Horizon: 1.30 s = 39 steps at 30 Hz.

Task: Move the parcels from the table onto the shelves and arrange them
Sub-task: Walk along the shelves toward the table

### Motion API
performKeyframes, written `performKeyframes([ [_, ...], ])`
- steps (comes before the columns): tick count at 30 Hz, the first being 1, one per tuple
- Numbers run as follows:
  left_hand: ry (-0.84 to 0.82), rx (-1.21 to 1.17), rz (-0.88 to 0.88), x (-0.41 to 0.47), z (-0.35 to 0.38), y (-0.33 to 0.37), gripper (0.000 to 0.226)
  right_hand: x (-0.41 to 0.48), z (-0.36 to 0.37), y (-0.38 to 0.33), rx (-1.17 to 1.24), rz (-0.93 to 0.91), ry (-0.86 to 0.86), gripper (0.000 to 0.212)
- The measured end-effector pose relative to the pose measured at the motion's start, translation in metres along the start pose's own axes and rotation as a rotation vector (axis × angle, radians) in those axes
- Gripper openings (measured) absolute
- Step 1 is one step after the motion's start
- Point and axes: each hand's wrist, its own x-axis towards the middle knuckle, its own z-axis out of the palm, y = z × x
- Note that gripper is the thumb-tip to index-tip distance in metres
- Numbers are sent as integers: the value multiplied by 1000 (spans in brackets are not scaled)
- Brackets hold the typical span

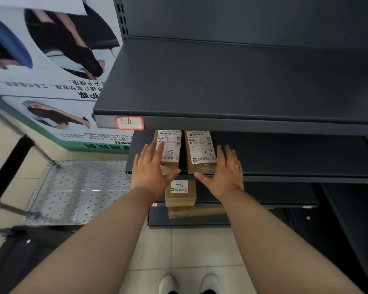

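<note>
Two brown cardboard parcels lie side by side on the second dark shelf [285,158], each with a white label marked 1-7. My left hand [151,168] lies flat, fingers straight, on the left parcel [170,145]. My right hand [225,170] is spread against the right side and front of the right parcel [200,151]. One shelf lower sits a smaller parcel [180,192] labelled 1-8, and another flat parcel [196,212] lies below that.
The top shelf [232,81] is bare, with a red-edged tag [129,123] reading 1-6 on its lip. A metal platform trolley [77,192] stands on the tiled floor to the left, under a wall poster [47,60]. My shoes [189,284] show at the bottom.
</note>
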Motion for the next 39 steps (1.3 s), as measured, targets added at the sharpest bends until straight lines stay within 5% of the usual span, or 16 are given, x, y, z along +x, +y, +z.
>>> performKeyframes([
  [8,-161,158,205,-17,-21,34,66,-31,-32,8,-102,-255,-58,77],
  [16,-290,358,531,-30,-27,117,57,-71,-76,58,-201,-177,-86,63],
  [25,-242,378,884,-90,13,307,58,-178,-148,225,-228,174,11,63],
  [39,-332,291,1625,-362,114,601,57,-488,-213,463,-186,955,179,63],
])
